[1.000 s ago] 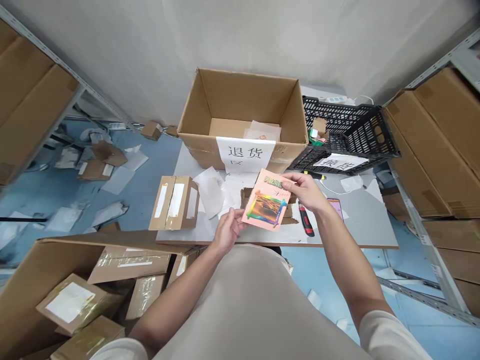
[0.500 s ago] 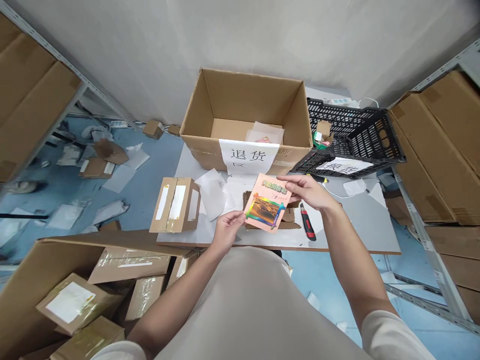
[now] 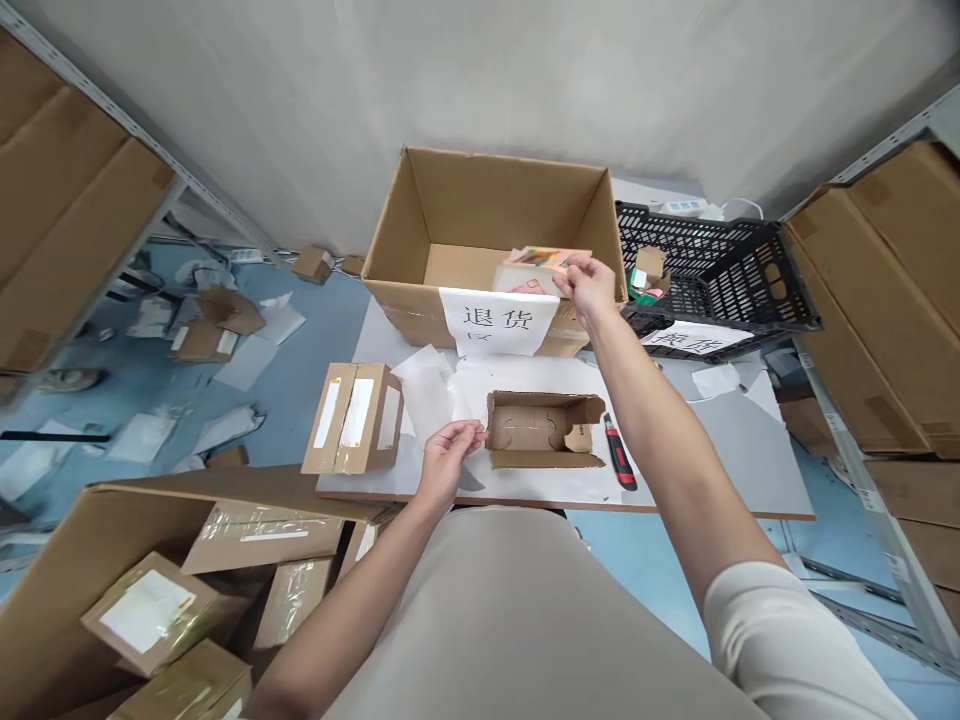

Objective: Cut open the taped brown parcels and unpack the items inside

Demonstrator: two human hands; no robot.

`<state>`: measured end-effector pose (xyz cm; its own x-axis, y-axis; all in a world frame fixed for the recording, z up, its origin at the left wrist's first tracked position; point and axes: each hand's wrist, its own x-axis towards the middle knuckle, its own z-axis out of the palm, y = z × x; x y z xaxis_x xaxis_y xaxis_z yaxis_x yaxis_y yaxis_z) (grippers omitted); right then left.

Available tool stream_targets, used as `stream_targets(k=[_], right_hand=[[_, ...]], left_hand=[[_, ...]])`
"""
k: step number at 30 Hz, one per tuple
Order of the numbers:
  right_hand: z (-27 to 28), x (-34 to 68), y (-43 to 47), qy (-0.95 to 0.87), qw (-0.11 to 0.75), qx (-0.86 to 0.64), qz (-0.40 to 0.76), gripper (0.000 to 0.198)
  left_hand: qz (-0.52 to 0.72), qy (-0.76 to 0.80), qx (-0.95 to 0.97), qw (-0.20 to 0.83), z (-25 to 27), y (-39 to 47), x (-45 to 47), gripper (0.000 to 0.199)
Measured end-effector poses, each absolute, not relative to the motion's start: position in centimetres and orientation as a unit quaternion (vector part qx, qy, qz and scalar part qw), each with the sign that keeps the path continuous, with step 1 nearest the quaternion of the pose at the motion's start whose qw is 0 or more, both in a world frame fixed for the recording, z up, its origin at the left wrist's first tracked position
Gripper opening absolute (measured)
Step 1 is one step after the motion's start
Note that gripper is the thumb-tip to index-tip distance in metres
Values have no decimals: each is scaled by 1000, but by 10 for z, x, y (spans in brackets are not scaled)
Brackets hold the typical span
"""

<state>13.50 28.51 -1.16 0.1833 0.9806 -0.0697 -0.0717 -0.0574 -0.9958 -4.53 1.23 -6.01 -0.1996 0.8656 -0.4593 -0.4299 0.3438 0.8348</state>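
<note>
My right hand (image 3: 587, 290) pinches a thin pink booklet (image 3: 551, 258) with a colourful picture by its near right corner. It is over the opening of a large cardboard box (image 3: 405, 300), which has a white paper sign (image 3: 496, 322) on its front. Inside lies a pale wrapped item (image 3: 525, 282), partly behind the front wall. My left hand (image 3: 450, 455) is above the table, fingertips pressed together with nothing visible in them, just left of a small opened cardboard box (image 3: 525, 425). Beside that box's right end rests a red and black utility knife (image 3: 619, 455).
A taped carton (image 3: 354, 418) and crumpled white sheets (image 3: 431, 385) stand left on the table (image 3: 705, 470). At the back right is a black plastic crate (image 3: 735, 290) holding a small green box (image 3: 647, 280). Lower left, a big carton (image 3: 45, 570) contains several parcels. Shelves flank both sides.
My right hand has carried the booklet forward from above the small box to over the large box. My left hand has let go of it and stays near the table's front.
</note>
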Motion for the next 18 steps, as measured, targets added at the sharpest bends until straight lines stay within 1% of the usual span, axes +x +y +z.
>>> stream_targets(k=[3, 5, 7, 9, 11, 14, 15, 18], right_hand=[[-19, 130, 294, -419, 477, -585, 504, 8], [-15, 135, 290, -447, 438, -592, 508, 18], [-6, 145, 274, -496, 435, -590, 466, 31], [8, 156, 241, -562, 453, -568, 395, 36], [21, 165, 192, -626, 434, -528, 375, 33], [34, 168, 115, -686, 303, -445, 490, 30], [36, 167, 94, -701, 277, -418, 508, 30], [37, 162, 57, -746, 267, -377, 480, 27]], left_hand=[[547, 542, 193, 608, -58, 15, -42, 33], [558, 520, 192, 618, -55, 17, -41, 31], [572, 493, 192, 627, -49, 20, -40, 29], [584, 466, 198, 634, -40, 22, -38, 28], [590, 442, 213, 641, -30, 23, -36, 26], [587, 410, 254, 650, -16, 22, -30, 25], [583, 401, 271, 652, -14, 21, -28, 24], [564, 382, 318, 659, -9, 18, -18, 24]])
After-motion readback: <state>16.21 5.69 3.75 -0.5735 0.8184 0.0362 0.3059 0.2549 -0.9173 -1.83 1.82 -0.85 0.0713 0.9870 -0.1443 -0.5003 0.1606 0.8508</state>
